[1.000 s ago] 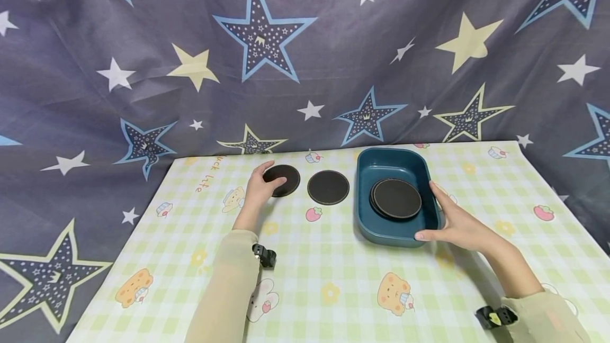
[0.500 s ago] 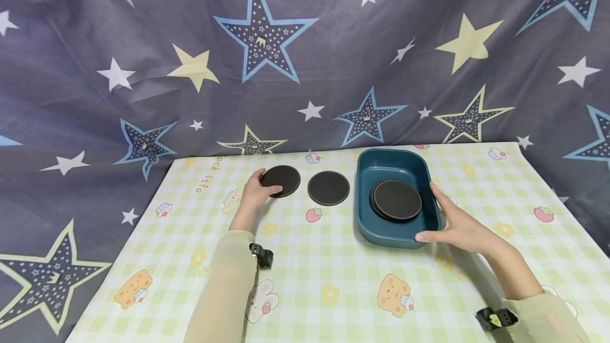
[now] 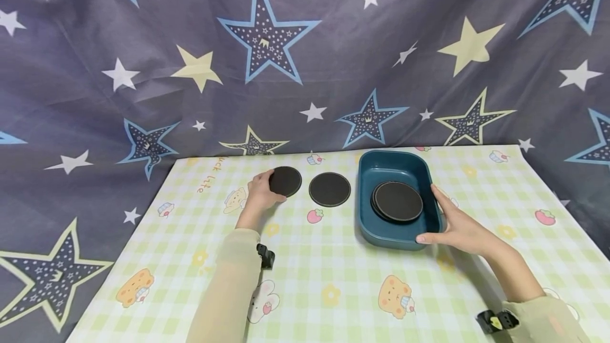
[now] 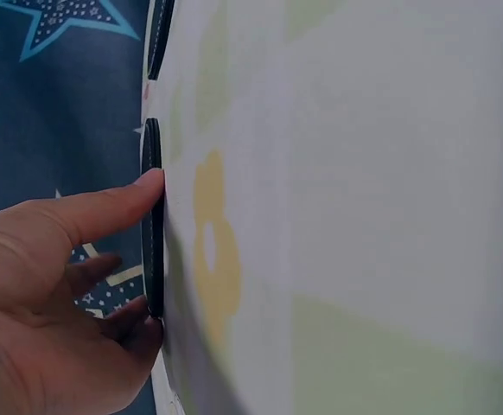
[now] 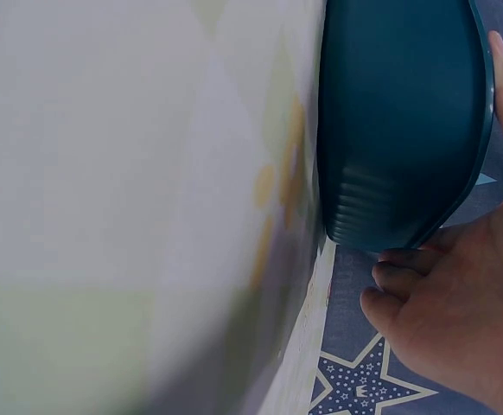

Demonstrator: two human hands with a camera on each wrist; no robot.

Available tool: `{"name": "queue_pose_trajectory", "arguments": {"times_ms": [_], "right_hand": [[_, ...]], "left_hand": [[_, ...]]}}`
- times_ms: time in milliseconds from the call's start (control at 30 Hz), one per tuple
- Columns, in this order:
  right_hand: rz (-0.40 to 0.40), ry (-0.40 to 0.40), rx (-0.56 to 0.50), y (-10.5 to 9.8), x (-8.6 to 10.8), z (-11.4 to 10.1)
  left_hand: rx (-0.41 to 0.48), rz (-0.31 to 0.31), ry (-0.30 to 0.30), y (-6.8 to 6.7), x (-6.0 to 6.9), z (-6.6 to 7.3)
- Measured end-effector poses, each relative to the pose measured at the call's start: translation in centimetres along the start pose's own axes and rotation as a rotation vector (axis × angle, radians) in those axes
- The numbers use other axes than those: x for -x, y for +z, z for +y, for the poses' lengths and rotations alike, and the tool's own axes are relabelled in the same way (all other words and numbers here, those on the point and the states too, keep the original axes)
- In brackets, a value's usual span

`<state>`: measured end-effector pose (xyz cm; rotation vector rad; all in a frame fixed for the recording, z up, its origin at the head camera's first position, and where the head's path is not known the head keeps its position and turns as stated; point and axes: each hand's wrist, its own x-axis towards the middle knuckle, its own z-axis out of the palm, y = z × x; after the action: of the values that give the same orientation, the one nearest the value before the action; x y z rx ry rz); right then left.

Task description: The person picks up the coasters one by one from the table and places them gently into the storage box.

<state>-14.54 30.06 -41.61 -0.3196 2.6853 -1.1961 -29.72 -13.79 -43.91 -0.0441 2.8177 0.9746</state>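
In the head view my left hand is at the left round black coaster, which lies on the table. The thumb touches its near edge and the fingers are along its left side. The left wrist view shows the coaster edge-on between thumb and fingers. A second black coaster lies to its right, apart from it. My right hand holds the blue rectangular box at its right side, thumb at the front right corner. Inside the box is a stack of black coasters.
A green-checked tablecloth with cartoon prints covers the table. A dark star-patterned curtain hangs right behind the table's far edge. In the right wrist view the box wall rises close beside the palm.
My left thumb has moved from the coaster's top face to its near edge, and the fingers have shifted along its left side. The right hand and the box stay in place.
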Motion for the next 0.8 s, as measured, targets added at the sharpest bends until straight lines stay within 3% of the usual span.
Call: {"name": "queue_pose_trajectory", "arguments": {"times_ms": [400,667,800], "right_hand": [[0.000,-0.004,-0.008,0.03,-0.01,-0.12],[-0.002,-0.006,-0.012,-0.11,0.01,-0.26],[-0.003,-0.002,-0.008,-0.10,0.04,-0.26]], "left_hand": [[0.097,-0.001,0.006,0.15,0.08,0.15],[0.183,0.076,0.004,-0.47,0.08,-0.33],[0.216,0.111,-0.024,-0.66,0.16,-0.66]]}}
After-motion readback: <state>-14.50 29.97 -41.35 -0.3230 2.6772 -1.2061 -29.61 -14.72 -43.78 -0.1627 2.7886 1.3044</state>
